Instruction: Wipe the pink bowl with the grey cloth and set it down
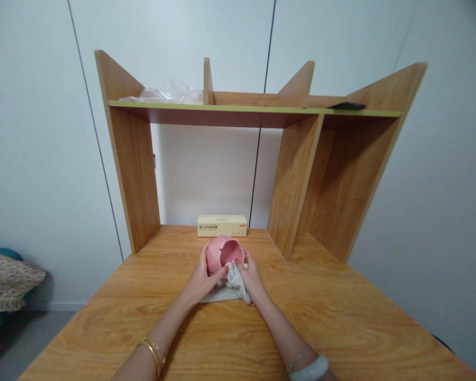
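A pink, rounded, hollow container (216, 255) is tilted so that its opening faces me, above the middle of the desk. On its left side, my left hand (203, 274) grips the wall, with the thumb near the lower rim. My right hand (253, 274) is closed on a whitish cloth (237, 281) at the right side of the opening, its thumb at the rim. Part of the cloth is bunched at the rim and part spreads down below the container. The fingers behind the container are hidden.
Behind the container, a cream-coloured box (222, 226) with printed lettering stands on the wooden desk (174, 328). A wooden shelf unit (297, 185) rises around the back. Its upper shelf carries clear plastic wrapping (170, 94) and a flat black item (347, 106).
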`<state>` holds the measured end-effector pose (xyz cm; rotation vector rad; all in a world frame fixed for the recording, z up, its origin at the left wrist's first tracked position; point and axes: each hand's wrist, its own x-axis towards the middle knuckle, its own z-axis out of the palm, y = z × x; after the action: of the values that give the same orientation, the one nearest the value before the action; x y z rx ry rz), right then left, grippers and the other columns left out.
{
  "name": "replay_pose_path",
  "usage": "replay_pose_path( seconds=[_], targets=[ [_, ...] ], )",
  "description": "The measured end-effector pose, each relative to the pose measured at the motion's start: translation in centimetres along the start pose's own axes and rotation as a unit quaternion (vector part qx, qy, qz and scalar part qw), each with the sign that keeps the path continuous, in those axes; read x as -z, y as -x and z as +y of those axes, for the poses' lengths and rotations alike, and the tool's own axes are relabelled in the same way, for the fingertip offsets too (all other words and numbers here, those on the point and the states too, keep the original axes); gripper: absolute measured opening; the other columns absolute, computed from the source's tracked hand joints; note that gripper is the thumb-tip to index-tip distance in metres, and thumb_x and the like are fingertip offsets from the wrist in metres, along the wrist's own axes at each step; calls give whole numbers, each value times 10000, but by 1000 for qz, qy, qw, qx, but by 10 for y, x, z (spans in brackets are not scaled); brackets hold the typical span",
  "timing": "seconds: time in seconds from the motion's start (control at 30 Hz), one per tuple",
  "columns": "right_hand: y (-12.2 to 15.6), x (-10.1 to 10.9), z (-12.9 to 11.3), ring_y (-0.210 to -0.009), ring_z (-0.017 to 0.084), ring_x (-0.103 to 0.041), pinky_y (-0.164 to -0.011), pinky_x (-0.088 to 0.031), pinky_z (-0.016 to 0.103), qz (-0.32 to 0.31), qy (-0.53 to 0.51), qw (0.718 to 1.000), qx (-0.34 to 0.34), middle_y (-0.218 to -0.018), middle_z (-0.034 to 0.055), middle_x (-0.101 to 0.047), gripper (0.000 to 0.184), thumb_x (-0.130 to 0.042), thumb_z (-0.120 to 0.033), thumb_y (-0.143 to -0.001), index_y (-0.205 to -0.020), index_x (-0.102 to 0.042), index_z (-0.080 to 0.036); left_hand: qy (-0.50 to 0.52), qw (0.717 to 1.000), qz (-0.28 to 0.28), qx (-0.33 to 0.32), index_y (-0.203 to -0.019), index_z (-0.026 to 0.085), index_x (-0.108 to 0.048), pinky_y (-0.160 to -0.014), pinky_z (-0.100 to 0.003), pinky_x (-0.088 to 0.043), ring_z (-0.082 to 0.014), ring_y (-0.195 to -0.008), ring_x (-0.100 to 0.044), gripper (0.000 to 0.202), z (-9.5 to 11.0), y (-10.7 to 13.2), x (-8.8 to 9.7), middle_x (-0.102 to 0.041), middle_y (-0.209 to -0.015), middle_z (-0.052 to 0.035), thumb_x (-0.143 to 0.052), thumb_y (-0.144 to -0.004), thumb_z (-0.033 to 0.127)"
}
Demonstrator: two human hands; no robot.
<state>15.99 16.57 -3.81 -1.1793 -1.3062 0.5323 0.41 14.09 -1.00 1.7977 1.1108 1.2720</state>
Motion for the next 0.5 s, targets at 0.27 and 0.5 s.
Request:
replay_pose_path(
  seconds=[0.27, 0.5],
  targets=[
    [0, 17, -23, -734, 188, -601, -675, -432, 286, -20, 161, 986, 36, -796, 43, -644, 206, -449, -339, -822, -927, -547, -191, 79, 975, 154, 140, -1326, 164, -267, -417, -230, -440, -86, -423, -516, 641, -7, -9, 3, -603, -822, -44, -503, -816, 473],
    [20, 8, -55, -847, 224, -585, -706, -396, 285, -282, 369, 881, 94, -838, 89, -645, 178, -553, -340, -784, -753, -587, -168, 208, 935, 233, 165, -1261, 172, -260, -318, -151, -327, -70, -305, -428, 576, -6, -12, 13, -477, -510, 90, -499, -819, 453]
  ],
)
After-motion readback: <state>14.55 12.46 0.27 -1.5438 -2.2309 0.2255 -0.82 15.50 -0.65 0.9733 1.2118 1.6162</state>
